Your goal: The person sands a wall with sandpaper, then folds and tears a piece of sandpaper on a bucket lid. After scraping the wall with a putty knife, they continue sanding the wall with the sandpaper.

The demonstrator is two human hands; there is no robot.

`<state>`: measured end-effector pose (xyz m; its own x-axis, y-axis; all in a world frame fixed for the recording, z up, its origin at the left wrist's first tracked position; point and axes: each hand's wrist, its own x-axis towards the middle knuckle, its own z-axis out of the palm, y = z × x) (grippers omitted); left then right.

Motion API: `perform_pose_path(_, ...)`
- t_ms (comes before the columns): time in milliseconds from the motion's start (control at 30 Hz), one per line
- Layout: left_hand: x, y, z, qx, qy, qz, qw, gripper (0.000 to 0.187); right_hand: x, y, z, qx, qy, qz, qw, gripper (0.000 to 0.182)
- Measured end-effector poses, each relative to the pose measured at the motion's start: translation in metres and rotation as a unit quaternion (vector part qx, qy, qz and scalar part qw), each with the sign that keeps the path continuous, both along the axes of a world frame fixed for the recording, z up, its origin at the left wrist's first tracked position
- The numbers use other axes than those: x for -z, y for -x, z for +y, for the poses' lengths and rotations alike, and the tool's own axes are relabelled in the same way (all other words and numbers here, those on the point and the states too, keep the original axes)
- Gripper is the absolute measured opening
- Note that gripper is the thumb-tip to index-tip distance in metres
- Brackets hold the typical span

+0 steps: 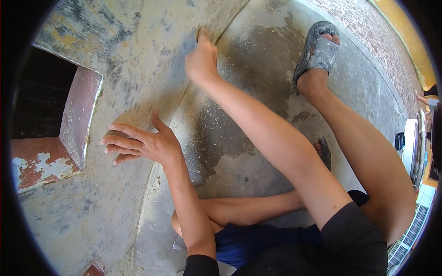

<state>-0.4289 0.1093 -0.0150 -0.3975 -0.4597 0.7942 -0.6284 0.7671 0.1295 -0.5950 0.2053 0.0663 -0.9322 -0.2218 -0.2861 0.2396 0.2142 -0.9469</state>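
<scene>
Left hand (pixel 140 143), fingers spread, presses flat on the worn wall (pixel 124 50) at centre left; right hand (pixel 201 60) fingers pressed together against the same wall, upper centre. One recess (pixel 43 94) at left; two sandals (pixel 317 48) on the floor (pixel 258 60).

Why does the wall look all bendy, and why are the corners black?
Head view: a fisheye lens curves the wall and floor and leaves a black ring round the edge. Daylight is bright and even; the left hand looks sharp, the right hand slightly soft, and the opening is in deep shadow.
</scene>
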Motion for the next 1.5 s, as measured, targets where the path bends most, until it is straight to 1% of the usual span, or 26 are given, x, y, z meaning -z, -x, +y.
perform_pose_path(133,0.001,-0.003,-0.002,-0.004,0.003,-0.004,1.0,0.107,0.05,-0.001,-0.025,0.045,-0.046,0.149,0.987,0.062)
perform_pose_path(200,-0.001,0.001,0.0,-0.008,0.0,0.002,1.0,0.107,0.089,-0.005,-0.032,0.134,-0.187,0.503,0.833,0.062)
perform_pose_path(233,-0.001,0.001,0.002,-0.009,-0.003,0.004,1.0,0.107,0.066,-0.004,-0.024,0.135,-0.188,0.502,0.834,0.062)
perform_pose_path(300,0.0,-0.005,0.002,-0.001,0.001,-0.006,1.0,0.108,0.023,0.008,-0.007,0.062,-0.019,0.136,0.989,0.062)
perform_pose_path(400,0.0,-0.003,-0.002,-0.001,0.011,-0.003,1.0,0.109,0.023,-0.015,-0.009,-0.026,-0.022,0.113,0.993,0.061)
perform_pose_path(433,0.001,-0.001,-0.002,-0.003,0.014,0.0,1.0,0.109,0.041,-0.007,-0.016,-0.028,-0.021,0.115,0.993,0.061)
perform_pose_path(500,0.0,0.0,-0.001,-0.001,0.004,0.004,1.0,0.109,0.093,0.013,-0.031,0.139,-0.188,0.478,0.846,0.061)
perform_pose_path(533,0.0,0.0,0.0,0.002,-0.005,0.007,1.0,0.109,0.07,0.008,-0.022,0.14,-0.191,0.476,0.847,0.061)
perform_pose_path(600,0.0,-0.005,-0.002,-0.001,0.005,-0.004,1.0,0.109,0.021,0.004,-0.014,0.053,-0.062,0.134,0.988,0.063)
perform_pose_path(633,0.0,-0.004,-0.002,-0.004,0.012,-0.011,1.0,0.108,0.04,0.0,-0.02,0.052,-0.061,0.138,0.987,0.063)
perform_pose_path(667,-0.001,-0.003,-0.001,-0.006,0.012,-0.008,1.0,0.108,0.073,-0.006,-0.027,0.116,-0.141,0.373,0.91,0.063)
perform_pose_path(700,-0.001,-0.001,0.0,-0.007,0.003,-0.002,1.0,0.108,0.092,-0.007,-0.033,0.172,-0.21,0.582,0.766,0.064)
perform_pose_path(733,0.0,0.0,0.001,-0.006,-0.005,0.002,1.0,0.108,0.066,-0.005,-0.026,0.171,-0.209,0.584,0.766,0.064)
perform_pose_path(767,0.001,-0.002,0.002,-0.008,-0.007,-0.001,1.0,0.108,0.04,0.001,-0.013,0.097,-0.116,0.346,0.926,0.064)
perform_pose_path(800,0.002,-0.002,0.0,0.002,0.002,-0.001,1.0,0.108,0.021,0.005,-0.006,0.016,-0.01,0.075,0.997,0.064)
perform_pose_path(933,0.0,-0.001,-0.002,0.009,0.023,0.005,1.0,0.107,0.072,0.012,-0.028,0.075,-0.101,0.25,0.96,0.063)
perform_pose_path(1000,-0.002,0.001,0.001,0.008,0.017,0.009,1.0,0.107,0.088,-0.001,-0.027,0.151,-0.194,0.552,0.797,0.063)
perform_pose_path(1033,-0.001,0.001,0.001,0.008,0.01,0.009,1.0,0.108,0.067,0.003,-0.023,0.151,-0.192,0.552,0.797,0.063)
perform_pose_path(1067,0.001,-0.001,0.001,0.012,0.011,0.004,1.0,0.108,0.026,0.008,-0.011,0.109,-0.105,0.325,0.934,0.062)
perform_pose_path(1100,0.003,-0.004,0.0,0.013,0.018,-0.002,1.0,0.108,0.006,0.008,-0.004,0.059,-0.008,0.07,0.996,0.062)
perform_pose_path(1233,0.001,-0.001,-0.001,-0.004,0.019,0.008,1.0,0.108,0.039,-0.01,-0.02,0.045,-0.074,0.233,0.969,0.062)
perform_pose_path(1300,0.0,0.002,-0.001,0.002,0.014,0.013,1.0,0.108,0.069,0.0,-0.022,0.098,-0.163,0.449,0.873,0.062)
perform_pose_path(1333,-0.001,0.0,-0.001,0.003,0.014,0.013,1.0,0.107,0.047,0.0,-0.014,0.099,-0.167,0.446,0.874,0.062)
perform_pose_path(1400,0.001,-0.005,-0.002,0.005,0.02,0.007,1.0,0.107,0.002,0.007,-0.005,0.037,-0.028,0.097,0.994,0.062)
perform_pose_path(1433,0.001,-0.003,-0.004,0.006,0.026,0.007,1.0,0.107,0.015,0.002,-0.009,0.036,-0.027,0.1,0.994,0.062)
perform_pose_path(1500,0.001,0.001,-0.003,-0.001,0.024,0.015,1.0,0.108,0.044,-0.013,-0.015,0.049,-0.108,0.377,0.919,0.063)
